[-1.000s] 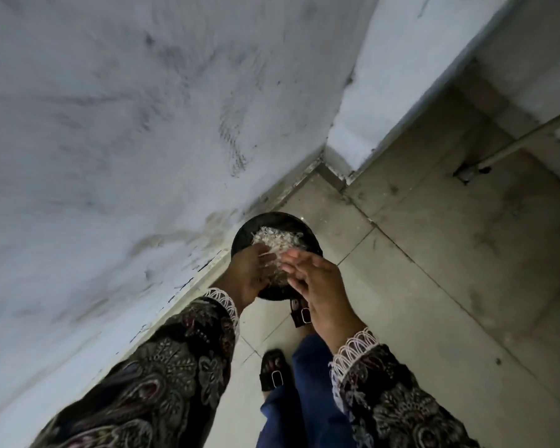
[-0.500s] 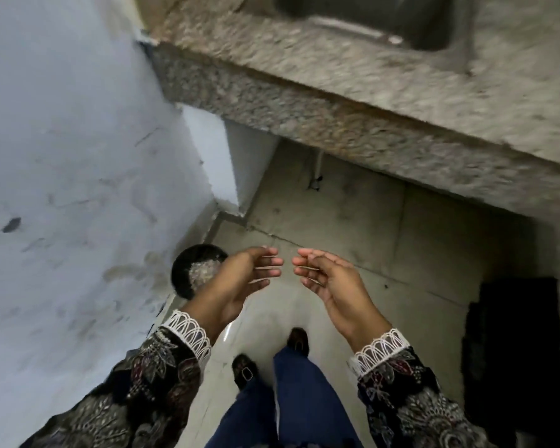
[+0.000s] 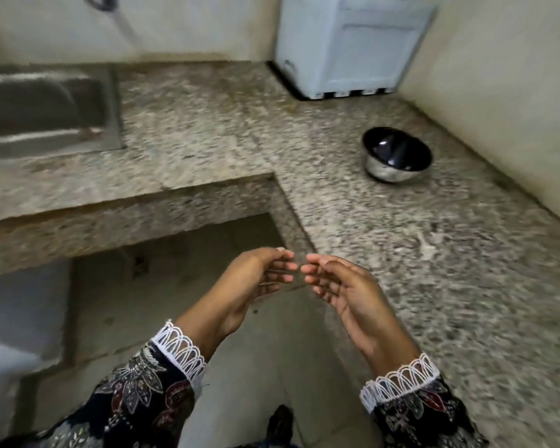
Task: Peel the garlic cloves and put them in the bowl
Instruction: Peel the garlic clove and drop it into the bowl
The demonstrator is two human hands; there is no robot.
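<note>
A steel bowl (image 3: 397, 154) stands on the speckled granite counter (image 3: 417, 253) at the far right, close to the wall; its inside looks dark and I cannot make out any garlic in it. My left hand (image 3: 259, 279) and my right hand (image 3: 343, 286) hover side by side over the counter's inner corner, palms turned toward each other, fingertips almost meeting. The fingers of both are loosely curled and hold nothing. No garlic cloves are in view. The frame is motion-blurred.
A steel sink (image 3: 42, 108) is set into the counter at the far left, with a tap above it. A pale blue box-like appliance (image 3: 353, 43) stands in the back corner. The L-shaped counter wraps around tiled floor (image 3: 256, 367) below me.
My view has swung up from the floor, where a dark pan of garlic peels stood by the wall, to the counter. Both hands have left the pan and hang empty.
</note>
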